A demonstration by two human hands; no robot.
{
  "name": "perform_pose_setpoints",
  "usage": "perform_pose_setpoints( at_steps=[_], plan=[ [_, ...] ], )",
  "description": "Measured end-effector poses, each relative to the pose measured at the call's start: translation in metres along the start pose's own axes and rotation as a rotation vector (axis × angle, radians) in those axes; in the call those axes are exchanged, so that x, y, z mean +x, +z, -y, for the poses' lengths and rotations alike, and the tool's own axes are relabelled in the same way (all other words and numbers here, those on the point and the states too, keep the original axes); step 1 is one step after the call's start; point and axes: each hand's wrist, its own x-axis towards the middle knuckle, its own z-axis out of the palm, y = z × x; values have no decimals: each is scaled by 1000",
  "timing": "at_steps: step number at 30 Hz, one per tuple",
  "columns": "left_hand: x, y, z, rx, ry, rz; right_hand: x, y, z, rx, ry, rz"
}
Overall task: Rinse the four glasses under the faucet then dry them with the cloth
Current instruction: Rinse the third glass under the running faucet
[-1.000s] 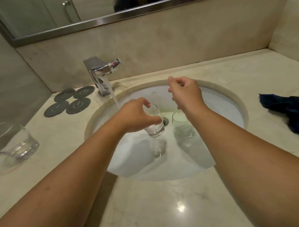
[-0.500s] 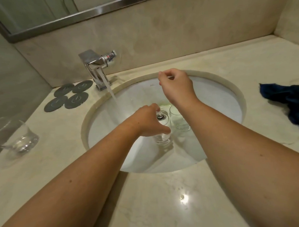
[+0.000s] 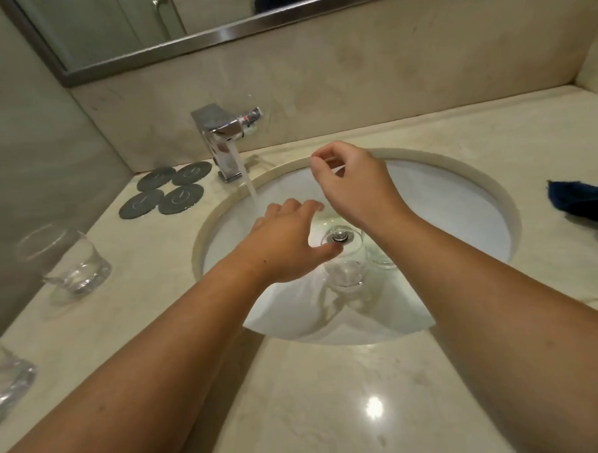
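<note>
Water runs from the chrome faucet (image 3: 225, 140) into the white sink (image 3: 460, 192). One clear glass (image 3: 344, 269) stands upright in the basin over the drain. My left hand (image 3: 284, 240) hovers beside it with fingers spread toward the stream, the thumb tip at the glass's rim. A second glass (image 3: 384, 258) stands just to the right, mostly hidden behind my right forearm. My right hand (image 3: 354, 186) hangs above the basin, fingers loosely curled, holding nothing. Two more glasses (image 3: 73, 267) (image 3: 6, 379) stand on the counter at the left. The dark blue cloth (image 3: 584, 207) lies at the right edge.
Several round grey coasters (image 3: 167, 194) lie left of the faucet. The marble counter (image 3: 332, 396) wraps the sink, with a wall close on the left and a mirror (image 3: 128, 31) above the backsplash.
My left hand lowered the glass it held into the basin, set it upright over the drain and let go, its fingers now spread. My right hand stayed hovering above the sink.
</note>
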Motion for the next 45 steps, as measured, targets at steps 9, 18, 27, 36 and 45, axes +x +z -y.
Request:
perform_pose_setpoints(
  at_steps=[9, 18, 27, 36, 45],
  plan=[
    [-88, -37, 68, 29, -157, -251, -35, 46, 67, -247, -316, 230],
    [-181, -69, 131, 83, -354, -362, -83, 125, 127, -232, -453, 409],
    [-242, -81, 175, 149, -628, -215, -113, 168, 150, -269, -501, 469],
    [-245, -74, 188, 70, -623, -276, -119, 167, 142, -291, -490, 483],
    [-227, -80, 179, -51, -418, -549, -95, 127, 109, -357, -451, 438]
  ],
)
